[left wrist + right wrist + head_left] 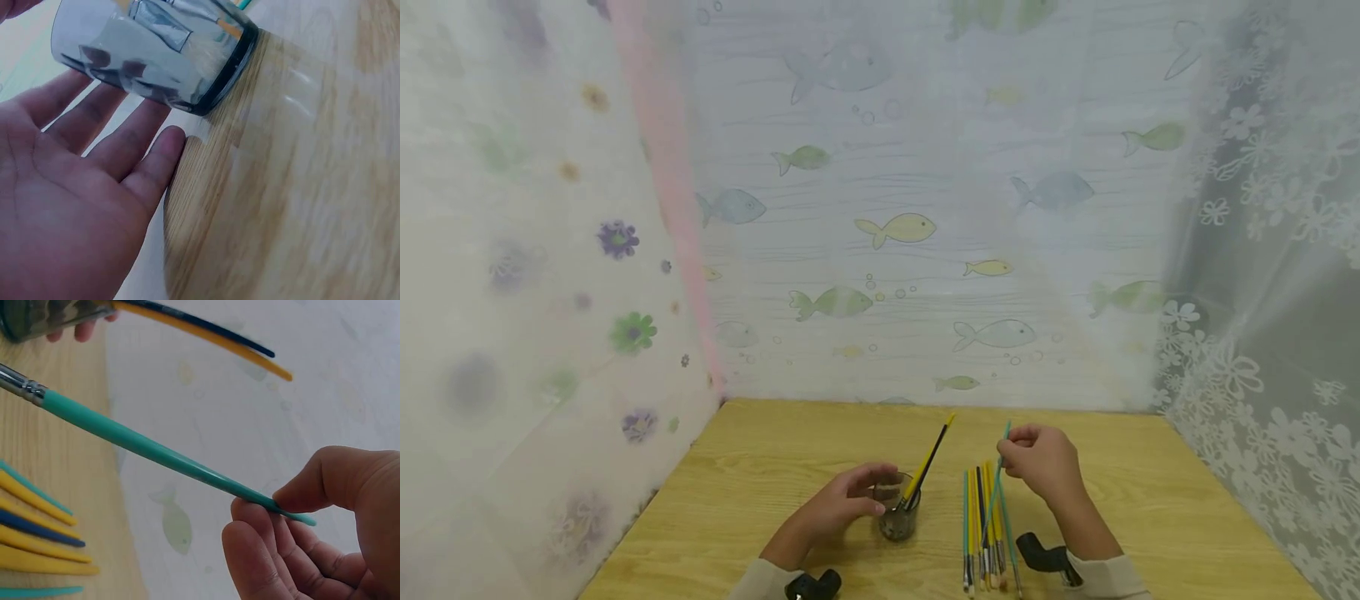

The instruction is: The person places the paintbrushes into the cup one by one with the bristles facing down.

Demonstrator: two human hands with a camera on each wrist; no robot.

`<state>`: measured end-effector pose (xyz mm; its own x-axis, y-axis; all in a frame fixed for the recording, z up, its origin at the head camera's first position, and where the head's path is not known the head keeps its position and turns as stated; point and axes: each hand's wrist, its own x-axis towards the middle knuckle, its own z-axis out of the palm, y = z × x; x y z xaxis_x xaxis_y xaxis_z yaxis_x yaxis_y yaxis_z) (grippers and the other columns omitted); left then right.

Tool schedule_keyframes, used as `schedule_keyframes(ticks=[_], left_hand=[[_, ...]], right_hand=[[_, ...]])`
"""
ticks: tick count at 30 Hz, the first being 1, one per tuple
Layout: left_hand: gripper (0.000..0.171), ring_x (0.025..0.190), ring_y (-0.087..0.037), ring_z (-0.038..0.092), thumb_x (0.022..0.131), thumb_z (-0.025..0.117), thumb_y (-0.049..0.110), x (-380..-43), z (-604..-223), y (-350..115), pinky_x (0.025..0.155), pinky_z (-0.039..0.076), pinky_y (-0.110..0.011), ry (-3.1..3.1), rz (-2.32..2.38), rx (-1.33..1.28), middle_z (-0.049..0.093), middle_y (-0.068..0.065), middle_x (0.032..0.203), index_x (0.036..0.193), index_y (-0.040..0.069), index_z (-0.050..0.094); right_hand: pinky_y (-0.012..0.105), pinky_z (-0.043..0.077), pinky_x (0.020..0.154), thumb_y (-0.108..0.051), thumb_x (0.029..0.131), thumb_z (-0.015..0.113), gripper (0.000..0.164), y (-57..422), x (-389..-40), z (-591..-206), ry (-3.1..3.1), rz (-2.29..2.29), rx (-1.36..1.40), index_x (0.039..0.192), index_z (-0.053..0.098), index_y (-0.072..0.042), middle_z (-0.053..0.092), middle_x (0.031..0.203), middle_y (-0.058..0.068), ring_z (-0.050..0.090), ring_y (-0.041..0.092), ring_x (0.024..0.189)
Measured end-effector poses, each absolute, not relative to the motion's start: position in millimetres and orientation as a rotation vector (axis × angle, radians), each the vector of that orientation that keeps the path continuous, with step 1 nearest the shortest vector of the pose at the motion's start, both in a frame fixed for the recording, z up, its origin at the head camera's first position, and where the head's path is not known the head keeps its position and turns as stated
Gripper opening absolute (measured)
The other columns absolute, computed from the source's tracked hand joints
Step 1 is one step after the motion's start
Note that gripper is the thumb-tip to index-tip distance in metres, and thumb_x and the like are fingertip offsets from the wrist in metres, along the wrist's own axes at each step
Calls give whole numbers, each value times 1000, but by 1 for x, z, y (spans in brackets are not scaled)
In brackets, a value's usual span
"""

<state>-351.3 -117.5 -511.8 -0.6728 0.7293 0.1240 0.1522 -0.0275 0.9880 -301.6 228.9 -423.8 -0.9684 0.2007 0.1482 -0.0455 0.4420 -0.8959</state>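
My left hand [848, 500] holds a clear greyish glass [897, 523] standing on the table, its fingers around the far side and its thumb at the front. In the left wrist view the palm [69, 206] stays apart from the glass. A yellow paintbrush [200, 334] and a dark blue one [206, 324] lean in the glass, bristles down. My right hand [1043, 460] pinches a turquoise paintbrush [144, 447] near the thin handle end, between thumb and fingertips. That brush slants bristle end down over a row of paintbrushes [972, 517] on the table.
The row holds several yellow, turquoise and dark blue brushes, bristles toward me, right of the glass. The wooden table [760, 442] ends at a sheer curtain with fish [906, 227]. Flowered curtains [632, 333] hang at both sides. Black wrist mounts [1041, 552] sit at both cuffs.
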Motion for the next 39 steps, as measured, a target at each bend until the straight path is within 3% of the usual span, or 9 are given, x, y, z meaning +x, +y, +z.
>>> schedule_keyframes(ticks=[7,19,32,39], left_hand=[[56,146,-36,45,105,51,3,-351,-513,-121,111,49,-35,1722,1753,918,41,-19,161,159,8,38],[53,143,-34,50,105,53,4,-351,-515,-122,110,50,-36,1748,1766,879,48,-17,157,156,11,44],[52,141,-35,53,104,58,7,-350,-510,-117,109,51,-36,1785,1752,878,50,-16,155,154,11,46],[51,139,-34,54,104,58,7,-349,-512,-120,107,52,-36,1830,1741,863,52,-13,154,153,12,48]], right_hand=[[29,63,70,-17,95,69,28,222,-296,-409,-2363,1625,-113,116,67,1,72,100,12,75,16,78],[29,63,77,-14,97,73,28,208,-284,-390,-2142,1806,-25,117,63,3,70,103,14,76,12,82],[30,64,77,-11,96,75,26,187,-280,-396,-1979,1824,82,114,65,4,72,105,21,77,14,87],[31,64,77,-12,95,76,26,176,-284,-406,-2044,1748,140,115,66,1,72,107,17,76,12,87]])
